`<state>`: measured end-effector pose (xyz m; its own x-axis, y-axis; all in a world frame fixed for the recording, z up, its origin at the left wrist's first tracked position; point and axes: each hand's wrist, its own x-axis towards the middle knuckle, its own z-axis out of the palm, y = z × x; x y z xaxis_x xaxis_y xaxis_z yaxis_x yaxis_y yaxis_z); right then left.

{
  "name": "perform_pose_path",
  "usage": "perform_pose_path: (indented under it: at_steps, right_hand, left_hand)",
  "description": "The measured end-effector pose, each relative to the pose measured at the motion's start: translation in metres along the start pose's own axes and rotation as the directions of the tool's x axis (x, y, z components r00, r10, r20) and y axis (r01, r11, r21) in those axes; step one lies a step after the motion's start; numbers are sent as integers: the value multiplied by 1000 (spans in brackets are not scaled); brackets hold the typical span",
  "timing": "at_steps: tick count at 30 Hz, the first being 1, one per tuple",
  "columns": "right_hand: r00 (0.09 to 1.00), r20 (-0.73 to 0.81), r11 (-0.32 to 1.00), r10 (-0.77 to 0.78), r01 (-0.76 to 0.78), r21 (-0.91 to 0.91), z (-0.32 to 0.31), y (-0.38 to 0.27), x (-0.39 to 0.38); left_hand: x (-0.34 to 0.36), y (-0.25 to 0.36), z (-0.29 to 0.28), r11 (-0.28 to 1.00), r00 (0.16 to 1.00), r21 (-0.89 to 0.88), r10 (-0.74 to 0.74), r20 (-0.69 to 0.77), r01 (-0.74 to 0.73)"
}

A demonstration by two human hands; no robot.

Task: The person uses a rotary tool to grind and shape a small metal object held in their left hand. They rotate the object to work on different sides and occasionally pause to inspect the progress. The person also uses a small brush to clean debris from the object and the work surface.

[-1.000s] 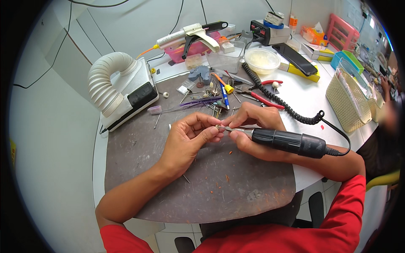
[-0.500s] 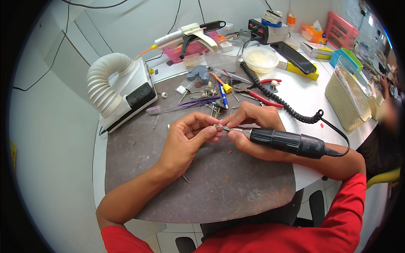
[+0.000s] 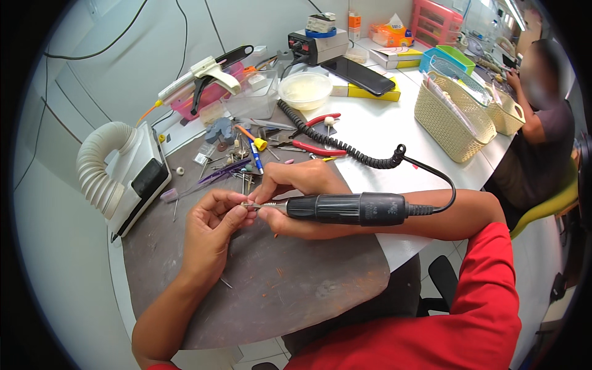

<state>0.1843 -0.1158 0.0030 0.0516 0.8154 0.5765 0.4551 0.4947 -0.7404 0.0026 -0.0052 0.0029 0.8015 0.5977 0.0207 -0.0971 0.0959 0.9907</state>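
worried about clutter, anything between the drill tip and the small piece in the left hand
Nothing visible: the drill points right at the small piece in the left hand. The blue pen lies off beyond them.

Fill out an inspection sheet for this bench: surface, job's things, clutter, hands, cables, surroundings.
Surface: gray-brown mat, scratched, with orange shavings.
Job's things: black rotary tool, its tip at a tiny piece too small to identify.
Clutter: red-handled pliers and blue pen among scattered small tools beyond the hands.
Hands: left hand pinches the tiny piece; right hand grips the rotary tool.
Cables: coiled black cord runs past the pliers.
Surroundings: another person sits at right.
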Motion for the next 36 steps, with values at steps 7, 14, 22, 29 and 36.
perform_pose_path:
  at_steps: [7, 14, 22, 29, 36]
  right_hand:
    - [1000, 8, 1000, -26, 26, -11, 1, 3, 0]
    - [998, -50, 999, -45, 45, -11, 2, 6, -2]
    - [996, -54, 998, -65, 65, -6, 5, 7, -1]
    - [997, -58, 998, -58, 58, -9, 3, 5, 0]
    - [1000, -7, 1000, -13, 14, 19, 3, 3, 1]
  left_hand:
    - [-2, 1, 0, 1000, 1000, 3, 10, -10, -10]
    - [1, -2, 1, 1000, 1000, -4, 16, -15, -16]
    - [0, 0, 0, 1000, 1000, -1, 8, -25, -9]
    - [0, 0, 2, 1000, 1000, 5, 5, 1, -5]
    - [-2, 1, 0, 999, 1000, 31, -19, 7, 19]
